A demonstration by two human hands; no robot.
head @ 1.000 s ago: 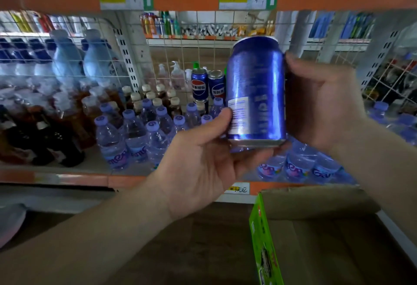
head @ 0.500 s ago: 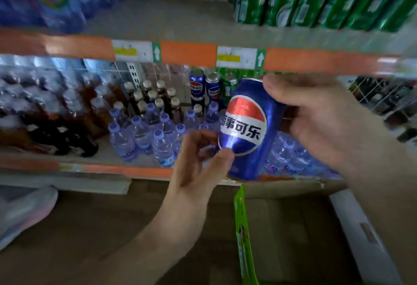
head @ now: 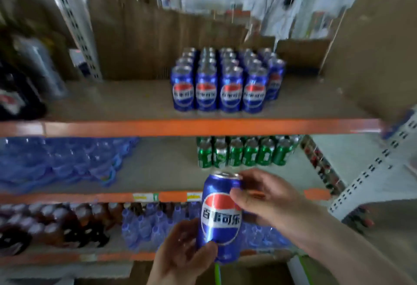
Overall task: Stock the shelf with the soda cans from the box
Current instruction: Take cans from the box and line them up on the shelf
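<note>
I see a blue soda can (head: 220, 217) upright below the orange-edged shelf (head: 203, 126), my right hand (head: 266, 201) gripping its top, my left hand (head: 182, 255) pinching its base, stocked blue cans (head: 216, 81) above on that shelf

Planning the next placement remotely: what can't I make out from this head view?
- Box: almost all cut off by the bottom edge.
- Blue can base: hidden behind left hand; its far side by right hand.
- Back rows of shelved blue cans: hidden by the front row.
- Price labels: blurred.
</note>
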